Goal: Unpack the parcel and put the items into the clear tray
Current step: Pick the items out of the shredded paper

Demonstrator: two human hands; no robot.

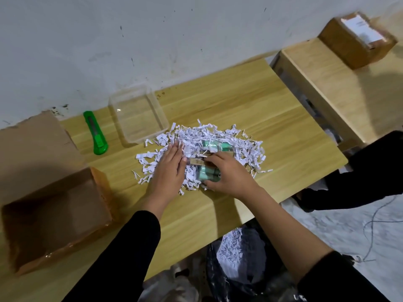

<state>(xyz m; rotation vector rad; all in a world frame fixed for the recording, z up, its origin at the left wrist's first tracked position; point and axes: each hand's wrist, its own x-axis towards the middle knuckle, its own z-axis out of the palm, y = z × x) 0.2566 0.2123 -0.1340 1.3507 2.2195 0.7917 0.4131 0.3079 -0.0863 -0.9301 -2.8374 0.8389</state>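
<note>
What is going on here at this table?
A person is unpacking a parcel. The opened cardboard box stands to the left, and shredded paper lies heaped on the table. The left hand presses flat on the paper while the right hand grips a pale green item in the heap. A second green item lies farther back. The clear tray holds nothing yet; a green utility knife lies beside it.

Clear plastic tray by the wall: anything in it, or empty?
Empty: the clear rectangular plastic tray shows only wood grain through its floor; the teal items lie in the white shredded paper.
</note>
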